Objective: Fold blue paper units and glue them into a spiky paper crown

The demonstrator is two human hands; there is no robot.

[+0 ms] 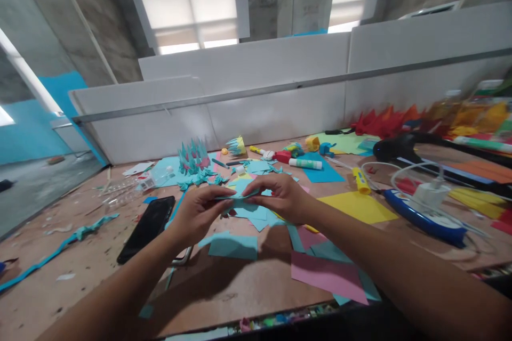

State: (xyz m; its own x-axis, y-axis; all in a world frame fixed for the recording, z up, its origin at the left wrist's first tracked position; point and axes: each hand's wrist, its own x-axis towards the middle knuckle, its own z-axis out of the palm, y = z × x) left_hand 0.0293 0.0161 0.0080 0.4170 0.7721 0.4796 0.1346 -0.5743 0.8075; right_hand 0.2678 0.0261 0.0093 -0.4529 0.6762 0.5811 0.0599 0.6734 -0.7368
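- Cluttered desk (100,261) fills the lower frame.
- Centre frame, left hand (198,214) and right hand (280,198) pinch one blue paper piece (239,197).
- Even fingertip pressure should keep its fold straight.

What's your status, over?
Left hand and right hand pinching blue paper piece above table. Phone beside left hand, paper scraps underneath.

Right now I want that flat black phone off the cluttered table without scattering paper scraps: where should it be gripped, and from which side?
Probably across its two long edges near the middle, from above. The black phone lies flat, screen up, slanting away on the wooden table just left of the left hand, which, with the right hand, pinches folded light-blue paper.
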